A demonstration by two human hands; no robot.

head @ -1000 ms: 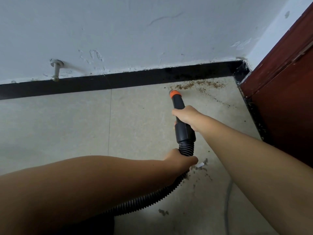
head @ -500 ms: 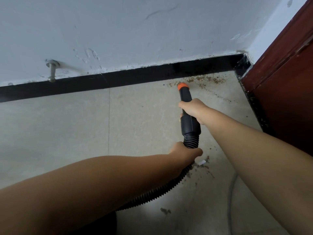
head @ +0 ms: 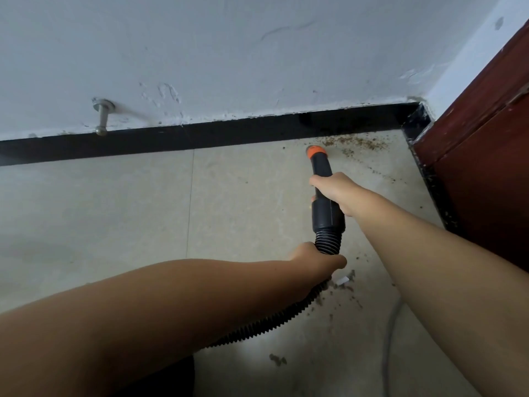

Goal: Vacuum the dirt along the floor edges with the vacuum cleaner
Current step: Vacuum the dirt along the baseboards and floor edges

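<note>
Nearest, the left hand [head: 315, 257] grips the ribbed black hose [head: 274, 319], fingers curled under it. Beyond, the right hand [head: 333, 190] wraps its fingers round the black vacuum nozzle [head: 322, 170], whose orange tip [head: 316, 151] sits on the tiled floor [head: 114, 210] just before the black skirting [head: 200, 137]. Brown dirt [head: 357, 143] lies beside the tip toward the floor's far right corner, by the dark red door [head: 492, 156]. A metal doorstop [head: 102, 117] juts from the white wall [head: 229, 53].

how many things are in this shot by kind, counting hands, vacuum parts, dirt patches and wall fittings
hands: 2, left hand and right hand
vacuum parts: 2, nozzle and ribbed hose
dirt patches: 3, by the skirting, by the left hand, near the bottom
wall fittings: 1, door stopper
total: 8
</note>
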